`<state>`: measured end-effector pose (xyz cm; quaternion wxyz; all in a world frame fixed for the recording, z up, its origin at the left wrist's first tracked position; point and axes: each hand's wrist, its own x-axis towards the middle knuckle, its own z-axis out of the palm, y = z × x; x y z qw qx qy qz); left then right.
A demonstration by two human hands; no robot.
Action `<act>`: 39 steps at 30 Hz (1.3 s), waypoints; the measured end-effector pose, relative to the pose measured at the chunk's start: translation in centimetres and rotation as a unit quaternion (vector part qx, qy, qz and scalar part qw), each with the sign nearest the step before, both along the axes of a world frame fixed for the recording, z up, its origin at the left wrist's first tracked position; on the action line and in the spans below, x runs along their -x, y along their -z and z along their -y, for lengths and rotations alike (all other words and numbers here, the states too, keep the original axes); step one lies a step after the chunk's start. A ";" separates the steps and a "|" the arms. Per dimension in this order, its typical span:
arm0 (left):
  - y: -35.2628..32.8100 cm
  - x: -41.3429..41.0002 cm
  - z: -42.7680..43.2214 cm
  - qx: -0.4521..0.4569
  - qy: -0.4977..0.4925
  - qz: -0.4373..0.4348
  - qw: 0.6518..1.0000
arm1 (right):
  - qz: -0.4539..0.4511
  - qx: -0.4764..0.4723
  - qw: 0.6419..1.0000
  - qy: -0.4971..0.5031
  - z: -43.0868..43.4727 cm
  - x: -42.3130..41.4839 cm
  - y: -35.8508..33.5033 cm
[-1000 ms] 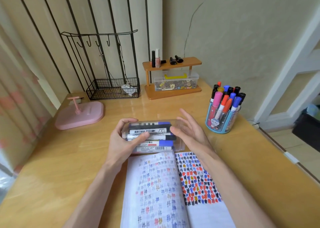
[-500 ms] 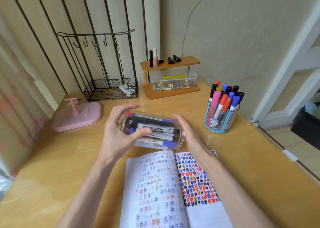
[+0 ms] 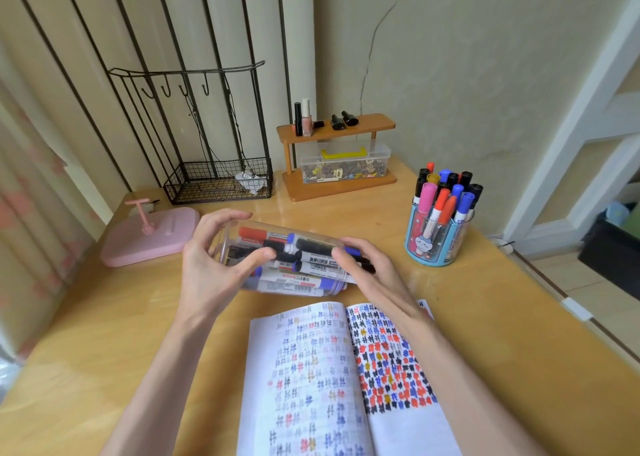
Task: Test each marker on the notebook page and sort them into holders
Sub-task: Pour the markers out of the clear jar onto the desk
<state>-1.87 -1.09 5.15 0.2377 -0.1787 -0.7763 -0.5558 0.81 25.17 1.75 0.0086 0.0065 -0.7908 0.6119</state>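
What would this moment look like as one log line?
left hand: grips clear holder, tipped sideways | right hand: touches markers at its mouth | notebook: open

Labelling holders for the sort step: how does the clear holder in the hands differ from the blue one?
The clear holder lies on its side, gripped by the left hand, right hand at its mouth; the blue holder stands upright on the desk, untouched. The clear holder is plain; the blue holder carries a cartoon figure. Both hold markers.
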 end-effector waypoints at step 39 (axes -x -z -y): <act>-1.6 -0.6 -0.1 0.041 0.004 -0.032 0.999 | -0.084 -0.285 0.955 0.023 -1.6 2.2 1.6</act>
